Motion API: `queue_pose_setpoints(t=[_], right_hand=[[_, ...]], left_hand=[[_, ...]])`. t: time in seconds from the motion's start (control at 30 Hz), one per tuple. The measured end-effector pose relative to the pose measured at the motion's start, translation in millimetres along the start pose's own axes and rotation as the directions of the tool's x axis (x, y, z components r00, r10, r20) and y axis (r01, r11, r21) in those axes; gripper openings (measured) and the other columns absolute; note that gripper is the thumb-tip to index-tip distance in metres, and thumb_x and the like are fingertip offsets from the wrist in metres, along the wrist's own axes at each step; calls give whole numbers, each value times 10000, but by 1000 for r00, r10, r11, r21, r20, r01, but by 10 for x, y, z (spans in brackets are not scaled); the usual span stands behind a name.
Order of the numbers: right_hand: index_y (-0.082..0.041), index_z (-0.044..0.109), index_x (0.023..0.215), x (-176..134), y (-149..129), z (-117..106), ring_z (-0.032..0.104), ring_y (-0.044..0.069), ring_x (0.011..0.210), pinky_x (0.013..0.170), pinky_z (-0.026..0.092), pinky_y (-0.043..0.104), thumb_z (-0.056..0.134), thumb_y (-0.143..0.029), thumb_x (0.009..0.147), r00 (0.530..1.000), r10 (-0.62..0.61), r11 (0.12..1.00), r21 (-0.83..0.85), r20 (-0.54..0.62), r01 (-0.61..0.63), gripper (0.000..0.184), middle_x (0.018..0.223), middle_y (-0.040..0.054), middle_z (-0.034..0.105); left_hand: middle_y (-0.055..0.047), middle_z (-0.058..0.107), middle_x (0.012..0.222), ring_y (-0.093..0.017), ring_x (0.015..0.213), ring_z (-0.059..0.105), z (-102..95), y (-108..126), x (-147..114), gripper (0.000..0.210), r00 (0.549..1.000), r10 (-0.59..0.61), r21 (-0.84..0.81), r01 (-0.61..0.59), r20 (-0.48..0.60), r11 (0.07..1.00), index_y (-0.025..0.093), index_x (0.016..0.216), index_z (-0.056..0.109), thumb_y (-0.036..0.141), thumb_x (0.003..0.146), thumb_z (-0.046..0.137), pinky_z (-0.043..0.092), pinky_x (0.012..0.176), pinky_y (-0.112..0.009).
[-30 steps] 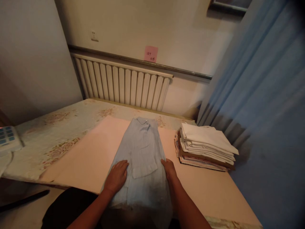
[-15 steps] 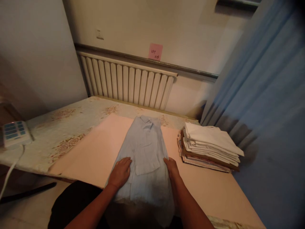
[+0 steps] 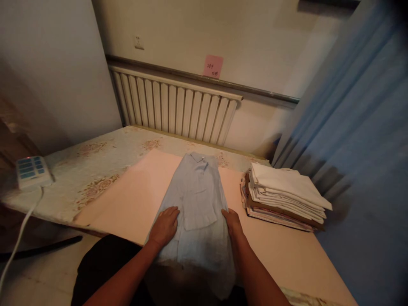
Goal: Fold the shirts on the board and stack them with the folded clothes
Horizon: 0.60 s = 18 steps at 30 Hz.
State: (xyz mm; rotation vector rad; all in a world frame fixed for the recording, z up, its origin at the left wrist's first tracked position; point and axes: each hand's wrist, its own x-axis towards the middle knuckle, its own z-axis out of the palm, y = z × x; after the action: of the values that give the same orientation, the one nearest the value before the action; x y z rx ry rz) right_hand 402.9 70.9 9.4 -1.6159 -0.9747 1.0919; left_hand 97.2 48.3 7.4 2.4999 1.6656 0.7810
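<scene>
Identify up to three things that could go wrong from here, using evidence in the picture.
1. The blue shirt could slip: its lower end seems to hang past the near edge of the table.
2. The left fingers, resting on the shirt, might crease it if they drag.
3. The white cable hanging off the table might get snagged, possibly tugging the power strip.

A pink note [image 3: 219, 62] on the wall [image 3: 178, 34] bears handwriting [image 3: 210, 66] too small to read.

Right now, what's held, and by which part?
The blue shirt: right hand seems to pinch its right edge; left hand rests on its left side.
</scene>
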Motion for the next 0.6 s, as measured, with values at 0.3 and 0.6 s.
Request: queue_pose_setpoints(t=[0.3,0.6], right_hand=[[-172,664,770,8,1,8,621,194,616,556,457,272,592,-379,660,1000,17,998,53,7,-18,246,712,56,709],[-170,655,800,31,22,9,620,190,646,574,453,267,581,-384,676,1000,2,1000,5,6,-2,258,750,62,708]], left_hand=[[-93,614,1267,-238,1198,524,13,-16,-4,397,1000,-1,-6,1,0,1000,194,1179,619,148,842,413,403,1025,-440],[-100,612,1264,-238,1204,518,14,-9,-4,380,1000,8,18,-8,0,1000,181,1178,611,154,862,402,405,1021,-428]])
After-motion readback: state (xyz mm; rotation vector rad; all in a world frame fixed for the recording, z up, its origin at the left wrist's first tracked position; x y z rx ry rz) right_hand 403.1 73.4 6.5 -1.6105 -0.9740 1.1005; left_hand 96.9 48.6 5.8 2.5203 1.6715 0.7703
